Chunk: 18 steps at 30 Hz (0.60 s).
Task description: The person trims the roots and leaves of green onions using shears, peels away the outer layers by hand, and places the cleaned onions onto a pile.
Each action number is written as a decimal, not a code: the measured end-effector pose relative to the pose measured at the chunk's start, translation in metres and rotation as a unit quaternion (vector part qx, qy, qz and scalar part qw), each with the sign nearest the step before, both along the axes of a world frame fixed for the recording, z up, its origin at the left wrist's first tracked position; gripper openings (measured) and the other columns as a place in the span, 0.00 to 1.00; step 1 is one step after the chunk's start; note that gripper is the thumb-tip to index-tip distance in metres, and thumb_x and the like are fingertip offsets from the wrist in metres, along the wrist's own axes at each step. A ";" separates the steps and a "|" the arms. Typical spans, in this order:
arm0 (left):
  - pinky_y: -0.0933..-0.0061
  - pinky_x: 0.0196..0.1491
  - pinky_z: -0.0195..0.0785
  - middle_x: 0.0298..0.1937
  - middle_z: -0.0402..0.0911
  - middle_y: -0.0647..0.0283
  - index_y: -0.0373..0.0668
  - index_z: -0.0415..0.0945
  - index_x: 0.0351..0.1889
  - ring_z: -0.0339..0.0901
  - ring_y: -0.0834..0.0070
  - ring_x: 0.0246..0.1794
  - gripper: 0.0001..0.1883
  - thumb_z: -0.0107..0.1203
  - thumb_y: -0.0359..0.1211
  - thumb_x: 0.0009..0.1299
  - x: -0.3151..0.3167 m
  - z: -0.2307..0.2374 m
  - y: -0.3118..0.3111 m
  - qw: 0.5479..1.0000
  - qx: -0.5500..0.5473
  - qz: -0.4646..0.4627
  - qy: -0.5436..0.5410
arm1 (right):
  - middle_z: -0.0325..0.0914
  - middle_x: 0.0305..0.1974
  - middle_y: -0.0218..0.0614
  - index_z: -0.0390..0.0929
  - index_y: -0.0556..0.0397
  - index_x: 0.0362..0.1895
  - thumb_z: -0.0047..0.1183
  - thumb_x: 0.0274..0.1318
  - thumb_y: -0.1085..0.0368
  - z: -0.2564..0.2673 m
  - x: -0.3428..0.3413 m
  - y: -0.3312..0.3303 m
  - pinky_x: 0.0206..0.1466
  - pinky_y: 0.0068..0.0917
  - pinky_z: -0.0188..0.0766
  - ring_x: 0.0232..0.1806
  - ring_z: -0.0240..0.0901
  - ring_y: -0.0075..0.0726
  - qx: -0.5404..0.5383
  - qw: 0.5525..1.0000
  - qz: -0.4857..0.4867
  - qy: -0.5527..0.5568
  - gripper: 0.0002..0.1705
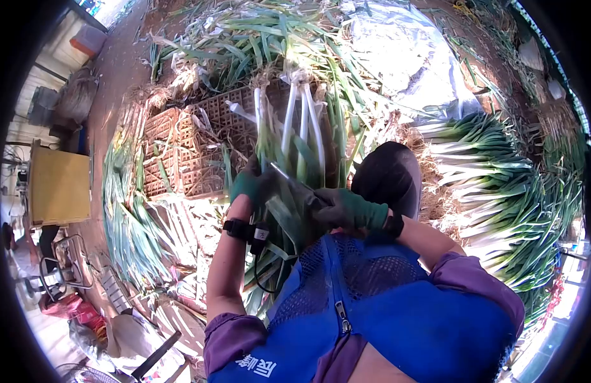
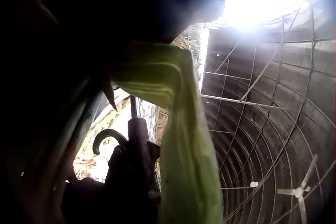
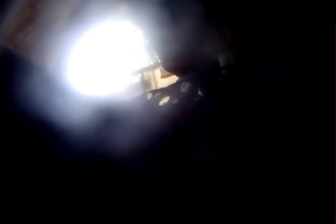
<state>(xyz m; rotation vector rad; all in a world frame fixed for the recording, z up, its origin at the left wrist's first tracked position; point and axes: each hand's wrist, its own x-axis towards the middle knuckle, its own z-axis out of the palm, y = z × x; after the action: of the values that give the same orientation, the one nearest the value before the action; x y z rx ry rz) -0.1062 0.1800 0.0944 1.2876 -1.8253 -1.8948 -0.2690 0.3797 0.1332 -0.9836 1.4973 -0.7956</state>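
My gloved left hand point(image 1: 252, 182) grips a leek at its green part. Broad leaves point(image 1: 284, 220) hang below that hand towards the blue vest, and a folded green leaf point(image 2: 191, 145) fills the middle of the left wrist view. In my gloved right hand point(image 1: 349, 210) is an air blow gun point(image 1: 300, 188), its thin metal nozzle angled up towards the left hand. The left wrist view shows the blow gun's dark body point(image 2: 137, 145) and hook in silhouette. White leek stalks point(image 1: 303, 121) with roots lie just beyond the hands. The right wrist view is mostly dark with glare.
A brown plastic crate point(image 1: 203, 143) lies beyond the left hand, strewn with scraps. Leeks are heaped at left point(image 1: 132, 210), and a long row of leeks point(image 1: 493, 185) lies at right. Pale sheeting point(image 1: 404, 57) spreads at the back. A yellow box-like stand point(image 1: 59, 185) is far left.
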 end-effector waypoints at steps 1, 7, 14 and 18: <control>0.74 0.35 0.73 0.36 0.82 0.64 0.42 0.74 0.55 0.78 0.79 0.32 0.17 0.53 0.41 0.73 -0.001 0.010 0.004 1.000 -0.011 -0.003 -0.017 | 0.81 0.32 0.45 0.76 0.61 0.45 0.58 0.50 0.52 0.001 -0.001 0.005 0.40 0.36 0.74 0.34 0.80 0.37 0.014 1.000 -0.004 -0.006 0.26; 0.73 0.28 0.74 0.32 0.79 0.61 0.42 0.71 0.54 0.79 0.74 0.26 0.15 0.53 0.35 0.71 0.007 0.007 -0.005 0.999 0.031 0.022 0.023 | 0.80 0.30 0.45 0.76 0.61 0.42 0.58 0.50 0.52 -0.007 -0.002 -0.002 0.37 0.35 0.74 0.32 0.79 0.37 0.022 0.999 -0.001 -0.034 0.25; 0.79 0.32 0.70 0.31 0.76 0.72 0.40 0.72 0.59 0.74 0.84 0.30 0.23 0.63 0.31 0.66 0.004 -0.024 -0.018 0.996 0.080 0.040 0.026 | 0.80 0.30 0.51 0.77 0.66 0.38 0.57 0.49 0.48 -0.021 -0.008 -0.035 0.38 0.38 0.74 0.32 0.80 0.44 -0.005 0.996 0.021 0.089 0.29; 0.65 0.30 0.78 0.35 0.78 0.59 0.42 0.69 0.57 0.82 0.69 0.32 0.26 0.65 0.35 0.63 0.002 -0.018 -0.017 0.995 0.096 0.040 0.008 | 0.80 0.31 0.54 0.78 0.66 0.36 0.57 0.49 0.47 -0.033 -0.012 -0.058 0.38 0.40 0.74 0.32 0.80 0.50 -0.054 0.987 0.019 0.151 0.29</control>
<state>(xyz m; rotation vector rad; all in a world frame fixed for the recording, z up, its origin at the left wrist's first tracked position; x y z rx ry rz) -0.1046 0.1633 0.0763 1.3773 -1.5906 -2.0730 -0.2808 0.3214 0.1007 -1.2524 1.7010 -0.7301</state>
